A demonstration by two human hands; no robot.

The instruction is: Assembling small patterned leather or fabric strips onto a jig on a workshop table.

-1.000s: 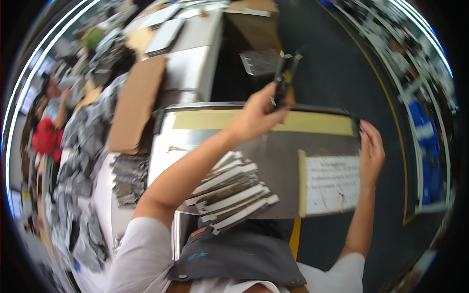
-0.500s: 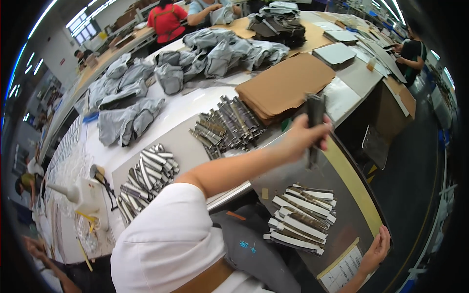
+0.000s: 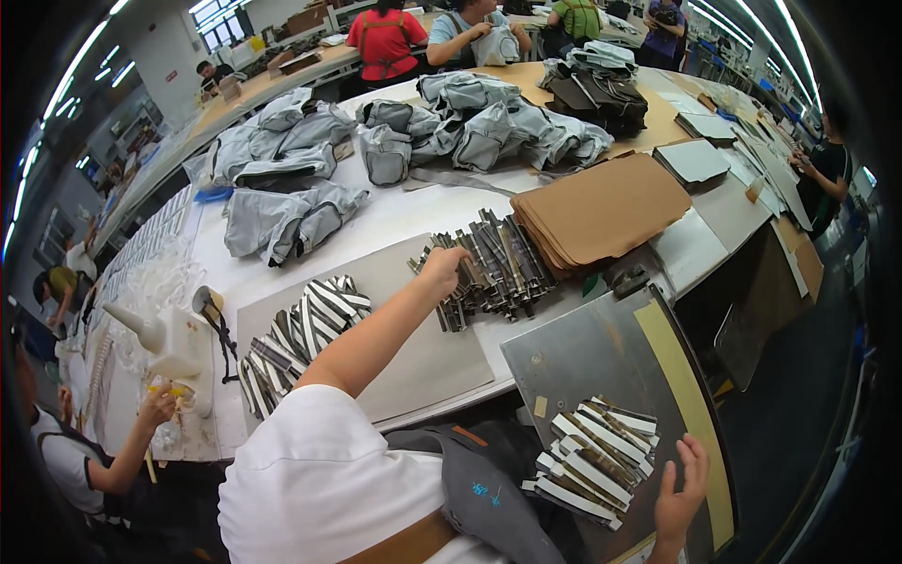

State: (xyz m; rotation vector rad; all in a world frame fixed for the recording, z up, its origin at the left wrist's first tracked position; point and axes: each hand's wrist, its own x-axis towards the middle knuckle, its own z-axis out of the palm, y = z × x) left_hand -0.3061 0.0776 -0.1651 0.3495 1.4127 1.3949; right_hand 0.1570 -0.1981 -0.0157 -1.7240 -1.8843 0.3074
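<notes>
My left hand [image 3: 442, 270] reaches over a pile of slim camouflage-patterned strips [image 3: 500, 266] on the table, its fingers apart and touching the near left strips. Its fingertips are partly hidden among them. Beside a second bundle of strips [image 3: 594, 461], which show white faces and brown-patterned edges, hovers my right hand [image 3: 683, 489], fingers spread and holding nothing. That bundle lies on a grey metal board [image 3: 583, 350] at my front right. A dark block [image 3: 628, 280] rests at the board's far edge.
Left of my arm lie black-and-white strips [image 3: 324, 315] on a grey sheet [image 3: 427, 367]. Brown cardboard sheets [image 3: 606, 211] and grey fabric bags [image 3: 489, 122] lie farther back. A white squeeze bottle [image 3: 169, 343] stands left, near a co-worker's hand [image 3: 157, 404]. Other people work around the tables.
My left hand has put the dark block down at the board's far edge and moved left to the patterned strips. My right hand has left the board's right edge. The view has shifted.
</notes>
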